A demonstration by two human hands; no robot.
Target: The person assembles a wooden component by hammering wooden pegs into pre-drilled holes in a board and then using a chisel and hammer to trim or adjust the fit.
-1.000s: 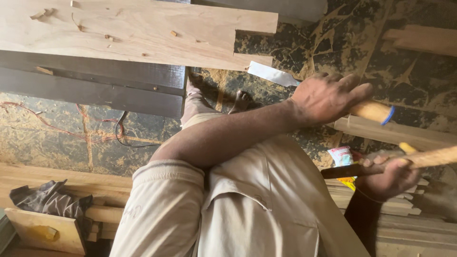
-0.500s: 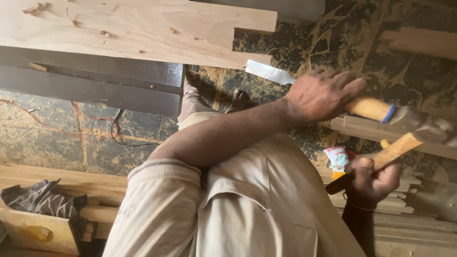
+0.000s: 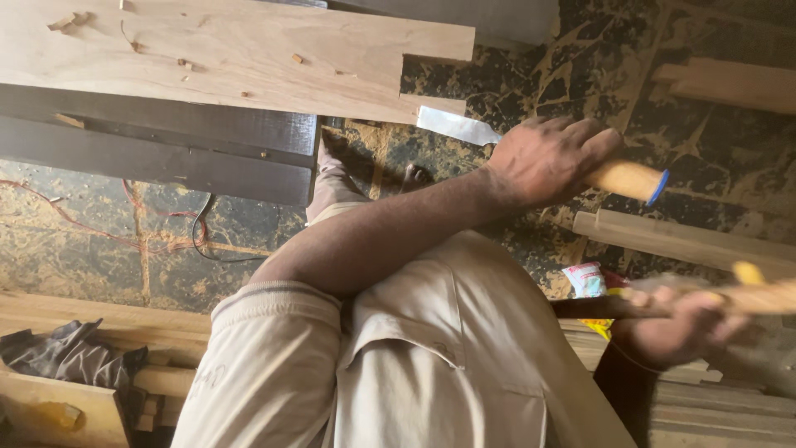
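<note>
My left hand (image 3: 547,158) crosses over my body and is closed around a chisel's pale wooden handle (image 3: 630,178), which has a blue ring at its end. The flat metal blade (image 3: 456,126) points at the notched corner of a light wooden board (image 3: 249,58). My right hand (image 3: 676,328), blurred at the lower right, grips a hammer by its long wooden handle (image 3: 746,297). The handle lies about level, below the chisel handle and apart from it. The hammer's head is out of view.
A dark bench rail (image 3: 166,141) runs under the board. Wooden slats (image 3: 688,241) lie on the sawdust-covered floor at right, with a small packet (image 3: 584,278) beside them. My foot (image 3: 332,166) is near the bench. A wooden box holding dark cloth (image 3: 66,357) sits lower left; red wire (image 3: 124,241) trails across the floor.
The hammer swung up against the chisel handle's end half a second ago and has dropped back to a level position. My left hand kept the chisel in nearly the same place.
</note>
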